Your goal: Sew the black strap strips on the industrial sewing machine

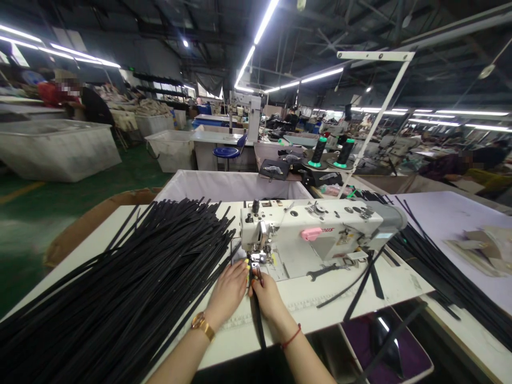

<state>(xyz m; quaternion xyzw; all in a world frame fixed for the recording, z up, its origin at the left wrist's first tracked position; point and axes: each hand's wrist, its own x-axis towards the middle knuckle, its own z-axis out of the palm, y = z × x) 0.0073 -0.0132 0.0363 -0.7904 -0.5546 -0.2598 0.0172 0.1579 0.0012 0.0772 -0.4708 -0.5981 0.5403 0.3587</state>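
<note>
A narrow black strap (256, 320) runs from the table's front edge up to the needle area of a white sewing machine (288, 229). My left hand (230, 288) presses its closed fingers on the strap's left side, just in front of the presser foot (258, 257). On the strap's right side, my right hand (267, 296) pinches it between thumb and fingers. A small pointed tool (260, 274), perhaps thread snips, sticks up from the right hand; its kind is hard to make out. The strap's end under the foot is hidden.
A large heap of black straps (132, 282) covers the table's left side. Right of the needle lie a wrench (330, 271) and loose strap pieces (376, 280). More straps (440, 277) lie at the far right. Behind the machine stand a pale bin (236, 184) and black thread cones (318, 153).
</note>
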